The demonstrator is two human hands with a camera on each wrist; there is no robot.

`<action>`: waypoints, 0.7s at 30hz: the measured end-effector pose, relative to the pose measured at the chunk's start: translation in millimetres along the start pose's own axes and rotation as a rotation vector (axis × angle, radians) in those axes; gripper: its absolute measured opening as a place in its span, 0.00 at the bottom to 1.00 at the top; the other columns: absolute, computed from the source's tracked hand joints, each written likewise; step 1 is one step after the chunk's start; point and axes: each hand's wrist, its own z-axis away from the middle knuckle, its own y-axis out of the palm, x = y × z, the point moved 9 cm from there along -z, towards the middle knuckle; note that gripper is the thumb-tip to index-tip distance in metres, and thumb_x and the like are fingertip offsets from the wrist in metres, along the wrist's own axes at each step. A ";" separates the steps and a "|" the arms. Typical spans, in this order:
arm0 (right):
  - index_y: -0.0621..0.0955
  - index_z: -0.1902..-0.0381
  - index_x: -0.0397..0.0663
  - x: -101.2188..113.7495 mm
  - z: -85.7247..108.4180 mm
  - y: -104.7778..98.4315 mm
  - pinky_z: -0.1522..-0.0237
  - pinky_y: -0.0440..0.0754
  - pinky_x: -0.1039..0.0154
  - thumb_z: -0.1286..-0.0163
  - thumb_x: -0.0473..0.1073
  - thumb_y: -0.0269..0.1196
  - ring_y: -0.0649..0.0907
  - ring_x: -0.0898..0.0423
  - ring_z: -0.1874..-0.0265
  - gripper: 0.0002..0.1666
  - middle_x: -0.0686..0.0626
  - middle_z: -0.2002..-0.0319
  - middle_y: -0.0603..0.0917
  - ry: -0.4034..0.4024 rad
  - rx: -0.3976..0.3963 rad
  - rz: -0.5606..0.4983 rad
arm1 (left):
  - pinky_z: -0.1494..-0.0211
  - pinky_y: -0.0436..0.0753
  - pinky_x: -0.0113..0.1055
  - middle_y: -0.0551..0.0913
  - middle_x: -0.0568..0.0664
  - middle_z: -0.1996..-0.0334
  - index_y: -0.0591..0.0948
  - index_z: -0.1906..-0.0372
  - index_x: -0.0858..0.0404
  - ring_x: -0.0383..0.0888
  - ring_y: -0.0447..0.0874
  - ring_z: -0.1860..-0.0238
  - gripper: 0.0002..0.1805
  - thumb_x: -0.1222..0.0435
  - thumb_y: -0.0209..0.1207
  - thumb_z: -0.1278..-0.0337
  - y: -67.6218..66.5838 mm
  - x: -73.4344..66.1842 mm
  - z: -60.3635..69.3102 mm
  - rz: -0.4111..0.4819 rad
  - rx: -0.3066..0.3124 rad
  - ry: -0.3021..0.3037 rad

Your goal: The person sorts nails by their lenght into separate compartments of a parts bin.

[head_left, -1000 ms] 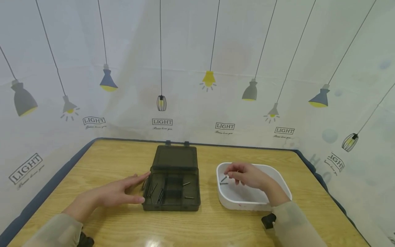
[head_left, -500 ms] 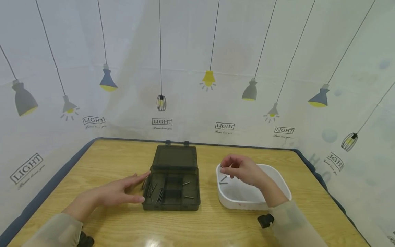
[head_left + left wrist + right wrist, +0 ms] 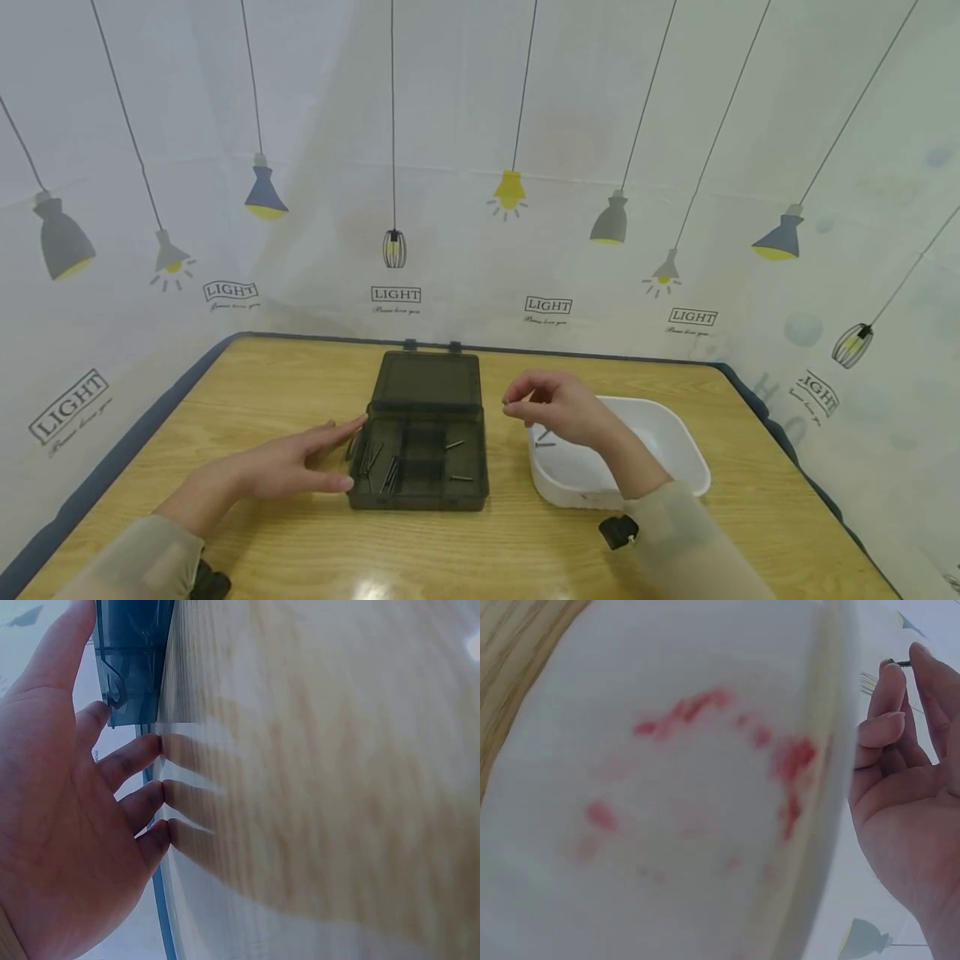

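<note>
An open dark see-through plastic box [image 3: 418, 498] stands on the table with several screws [image 3: 390, 475] in its left compartment and two on the right. My left hand [image 3: 281, 467] touches the box's left side with thumb and index finger spread; the other fingertips rest on the table in the left wrist view. Between thumb and index finger my right hand [image 3: 562, 408] pinches a small dark screw [image 3: 904, 664], mostly hidden by the fingers. That hand is above the left rim of a white tray [image 3: 660, 433], where a couple of screws [image 3: 544, 444] lie.
The wooden table [image 3: 300, 550] has a dark blue edge [image 3: 592, 357] at the back, against a white lamp-printed curtain [image 3: 465, 100]. The box's raised lid [image 3: 426, 379] leans back behind it. Red smudges [image 3: 697, 709] mark the white tray's outer surface.
My right hand has lifted a screw from the white tray and moved left, past its rim toward the box. The left hand stays in place at the box.
</note>
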 end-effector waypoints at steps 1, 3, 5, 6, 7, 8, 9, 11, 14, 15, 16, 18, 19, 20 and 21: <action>0.90 0.54 0.59 2.0 -0.9 1.7 0.69 0.84 0.61 0.22 0.49 0.72 0.87 0.42 0.63 0.04 0.52 0.57 0.89 -0.007 0.001 0.003 | 0.18 0.50 0.82 0.48 0.63 0.09 0.52 0.10 0.32 0.73 0.41 0.11 0.50 0.39 0.66 0.27 -0.2 0.1 0.0 -0.001 -0.002 -0.004; 0.91 0.53 0.59 6.1 -2.9 5.2 0.71 0.83 0.62 0.22 0.49 0.72 0.87 0.45 0.63 0.05 0.52 0.55 0.90 -0.024 0.002 0.016 | 0.18 0.49 0.81 0.48 0.63 0.09 0.52 0.10 0.33 0.73 0.41 0.11 0.50 0.39 0.66 0.27 -0.2 0.0 0.0 -0.001 0.000 -0.004; 0.91 0.52 0.59 10.0 -4.8 9.1 0.71 0.83 0.62 0.21 0.49 0.71 0.87 0.51 0.64 0.06 0.53 0.55 0.90 -0.042 0.006 0.039 | 0.17 0.49 0.81 0.48 0.62 0.09 0.51 0.10 0.33 0.72 0.40 0.11 0.50 0.40 0.66 0.26 0.0 -0.3 0.1 0.001 0.004 0.000; 0.92 0.51 0.58 11.7 -5.7 11.2 0.71 0.83 0.62 0.21 0.49 0.71 0.87 0.53 0.65 0.07 0.53 0.55 0.91 -0.051 0.010 0.049 | 0.18 0.50 0.81 0.48 0.62 0.09 0.51 0.10 0.34 0.72 0.40 0.11 0.50 0.40 0.66 0.26 0.1 -0.5 0.2 0.004 0.006 0.001; 0.92 0.50 0.57 12.9 -6.5 13.5 0.70 0.83 0.62 0.21 0.49 0.71 0.86 0.54 0.66 0.08 0.53 0.56 0.91 -0.057 0.015 0.059 | 0.18 0.50 0.81 0.48 0.61 0.09 0.51 0.10 0.34 0.72 0.40 0.11 0.50 0.40 0.66 0.26 0.3 -0.4 0.1 0.005 0.009 0.002; 0.91 0.49 0.56 13.8 -7.4 15.8 0.69 0.84 0.62 0.21 0.49 0.70 0.86 0.55 0.67 0.08 0.52 0.57 0.91 -0.060 0.021 0.064 | 0.18 0.50 0.81 0.48 0.61 0.09 0.51 0.09 0.34 0.72 0.40 0.11 0.50 0.40 0.66 0.26 0.6 -0.5 0.0 0.008 0.013 0.005; 0.91 0.49 0.55 14.6 -8.0 18.3 0.68 0.84 0.63 0.20 0.49 0.70 0.86 0.55 0.67 0.09 0.52 0.58 0.90 -0.060 0.030 0.066 | 0.18 0.50 0.81 0.48 0.61 0.09 0.51 0.09 0.34 0.72 0.40 0.10 0.50 0.40 0.66 0.26 0.8 -0.6 0.0 0.011 0.016 0.006; 0.91 0.48 0.54 14.6 -9.4 22.9 0.66 0.85 0.61 0.20 0.49 0.70 0.86 0.52 0.67 0.10 0.51 0.59 0.90 -0.048 0.047 0.052 | 0.18 0.51 0.81 0.48 0.61 0.09 0.51 0.09 0.35 0.72 0.40 0.10 0.50 0.40 0.66 0.26 1.0 -0.6 -0.2 0.015 0.019 0.008; 0.90 0.48 0.53 14.4 -11.0 29.1 0.64 0.87 0.56 0.21 0.49 0.70 0.87 0.45 0.66 0.11 0.46 0.59 0.90 -0.025 0.071 0.017 | 0.18 0.51 0.82 0.48 0.61 0.09 0.51 0.09 0.35 0.72 0.40 0.10 0.50 0.40 0.66 0.25 0.9 -0.4 -0.3 0.011 0.017 0.011; 0.90 0.47 0.52 14.7 -11.7 31.1 0.63 0.88 0.53 0.21 0.49 0.70 0.87 0.43 0.66 0.11 0.44 0.58 0.90 -0.022 0.076 0.009 | 0.18 0.51 0.82 0.48 0.61 0.09 0.51 0.09 0.35 0.72 0.40 0.11 0.50 0.40 0.66 0.25 0.8 -0.5 -0.3 0.008 0.016 0.012; 0.90 0.47 0.52 14.9 -12.3 33.0 0.62 0.89 0.50 0.21 0.48 0.70 0.88 0.41 0.65 0.11 0.43 0.58 0.90 -0.019 0.081 -0.001 | 0.18 0.51 0.82 0.48 0.62 0.09 0.51 0.09 0.35 0.72 0.41 0.11 0.50 0.40 0.66 0.25 0.6 -0.6 -0.4 0.005 0.014 0.014; 0.90 0.47 0.52 15.4 -13.5 37.1 0.60 0.90 0.46 0.20 0.47 0.70 0.88 0.39 0.65 0.10 0.42 0.57 0.90 -0.019 0.093 -0.009 | 0.18 0.52 0.82 0.48 0.62 0.09 0.51 0.09 0.35 0.72 0.41 0.11 0.50 0.40 0.66 0.25 0.2 -0.7 -0.4 0.000 0.010 0.014; 0.89 0.46 0.52 15.5 -13.9 39.0 0.59 0.90 0.44 0.20 0.46 0.70 0.88 0.39 0.65 0.10 0.43 0.57 0.90 -0.018 0.099 -0.010 | 0.18 0.52 0.82 0.48 0.62 0.09 0.51 0.09 0.36 0.72 0.41 0.11 0.50 0.41 0.66 0.26 0.1 -1.0 -0.4 0.000 0.009 0.015; 0.89 0.46 0.52 15.4 -14.4 41.1 0.59 0.90 0.45 0.20 0.46 0.70 0.88 0.40 0.65 0.10 0.44 0.58 0.90 -0.018 0.105 -0.007 | 0.18 0.52 0.82 0.48 0.62 0.09 0.52 0.09 0.36 0.72 0.41 0.11 0.50 0.40 0.66 0.26 -0.1 -1.0 -0.4 -0.002 0.006 0.015; 0.89 0.46 0.50 15.5 -14.9 43.3 0.60 0.90 0.47 0.20 0.45 0.70 0.88 0.43 0.66 0.11 0.45 0.58 0.90 -0.023 0.113 -0.004 | 0.18 0.51 0.82 0.49 0.62 0.09 0.52 0.09 0.36 0.72 0.41 0.11 0.50 0.40 0.66 0.26 -0.3 -1.3 -0.3 -0.003 0.003 0.016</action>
